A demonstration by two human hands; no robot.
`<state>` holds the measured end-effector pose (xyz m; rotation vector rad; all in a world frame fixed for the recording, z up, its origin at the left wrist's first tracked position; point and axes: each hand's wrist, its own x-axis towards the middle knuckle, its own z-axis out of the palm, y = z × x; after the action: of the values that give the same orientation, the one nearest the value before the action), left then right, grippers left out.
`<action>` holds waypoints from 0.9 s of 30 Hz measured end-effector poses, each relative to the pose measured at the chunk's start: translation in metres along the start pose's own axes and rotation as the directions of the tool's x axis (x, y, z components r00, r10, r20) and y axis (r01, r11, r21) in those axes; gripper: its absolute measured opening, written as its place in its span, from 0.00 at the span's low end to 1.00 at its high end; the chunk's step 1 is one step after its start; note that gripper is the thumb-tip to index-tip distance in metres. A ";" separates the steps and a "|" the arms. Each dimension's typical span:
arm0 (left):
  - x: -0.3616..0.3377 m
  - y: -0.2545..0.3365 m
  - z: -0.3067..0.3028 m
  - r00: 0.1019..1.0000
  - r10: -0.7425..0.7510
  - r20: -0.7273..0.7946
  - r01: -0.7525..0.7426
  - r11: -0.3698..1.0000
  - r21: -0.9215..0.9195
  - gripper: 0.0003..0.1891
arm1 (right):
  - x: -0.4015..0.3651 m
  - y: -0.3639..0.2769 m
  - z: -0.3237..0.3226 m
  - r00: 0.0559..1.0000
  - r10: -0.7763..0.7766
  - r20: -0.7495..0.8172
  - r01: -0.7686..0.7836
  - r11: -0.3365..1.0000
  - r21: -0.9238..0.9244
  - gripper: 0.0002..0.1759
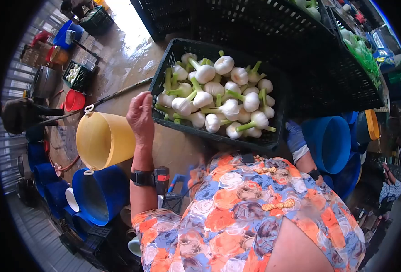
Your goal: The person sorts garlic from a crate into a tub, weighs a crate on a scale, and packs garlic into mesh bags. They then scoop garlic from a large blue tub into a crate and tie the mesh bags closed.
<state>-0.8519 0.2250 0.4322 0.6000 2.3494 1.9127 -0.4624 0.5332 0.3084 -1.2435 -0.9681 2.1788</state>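
Observation:
A dark plastic crate (278, 106) full of garlic bulbs (230, 109) with short green stems is in front of my body, tilted slightly. My left hand (141, 115) is bare, its fingers curled over the crate's left rim. On the other side, my right hand (294, 135) wears a blue glove and grips the crate's near right corner; its fingertips are partly hidden by the crate wall.
Stacked black crates (264, 59) rise beyond the held crate. A yellow barrel (123, 140) and blue barrel (105, 190) lie at left, another blue barrel (334, 145) at right. A pole (114, 94) crosses the wet floor. Another person (388, 192) is far right.

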 end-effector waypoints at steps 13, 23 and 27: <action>-0.027 0.022 0.119 0.548 -0.170 0.819 -0.733 0.375 0.568 0.07 | -0.042 -0.034 0.050 0.988 0.114 0.100 -0.138 0.952 0.273 0.13; -0.052 0.027 0.129 0.700 0.302 0.647 -0.610 0.724 0.322 0.06 | -0.033 -0.028 0.042 0.975 0.010 0.224 -0.060 0.974 0.217 0.11; -0.060 0.033 0.147 0.555 0.381 0.740 -0.794 0.507 0.335 0.06 | -0.034 -0.031 0.044 0.974 0.019 0.227 -0.068 0.975 0.211 0.11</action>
<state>-0.7464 0.3471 0.4170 2.0268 2.4178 0.6279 -0.4832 0.5156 0.3663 -0.9422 -0.7642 2.4239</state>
